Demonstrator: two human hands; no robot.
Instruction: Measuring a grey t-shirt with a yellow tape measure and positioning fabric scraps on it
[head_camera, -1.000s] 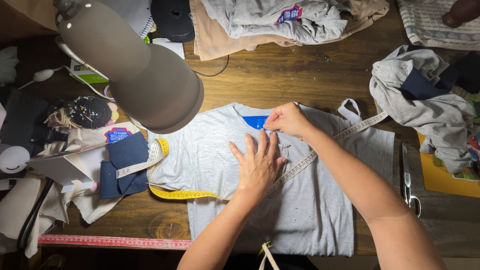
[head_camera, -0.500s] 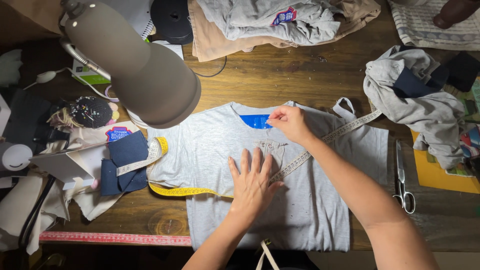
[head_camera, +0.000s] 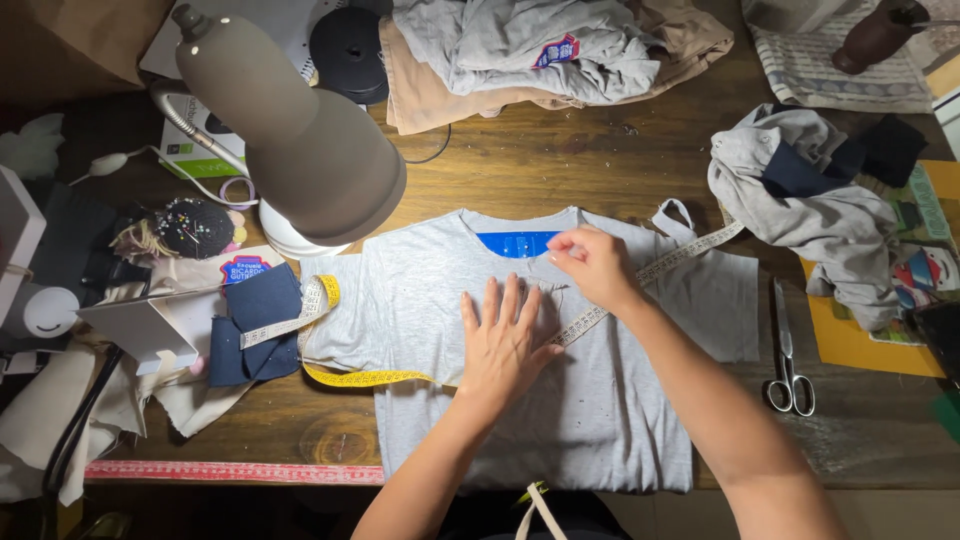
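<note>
A light grey t-shirt (head_camera: 420, 300) lies flat on the wooden table, neck with a blue inner patch (head_camera: 517, 244) pointing away from me. My left hand (head_camera: 507, 338) presses flat on the chest, fingers spread. My right hand (head_camera: 590, 262) pinches at the fabric just below the neckline, fingertips closed. A measuring tape (head_camera: 680, 258) runs under both hands, pale at the right sleeve, yellow at the left (head_camera: 365, 377).
A desk lamp (head_camera: 300, 150) overhangs the shirt's left sleeve. Scissors (head_camera: 785, 350) lie to the right, beside a heap of grey and navy cloth (head_camera: 810, 200). Navy fabric pieces (head_camera: 255, 325), a pincushion (head_camera: 190, 225) and scraps crowd the left; folded clothes (head_camera: 530, 50) sit behind.
My left hand slid slightly down and left across the shirt's chest. My right hand stayed near the neckline. The view shifted a little.
</note>
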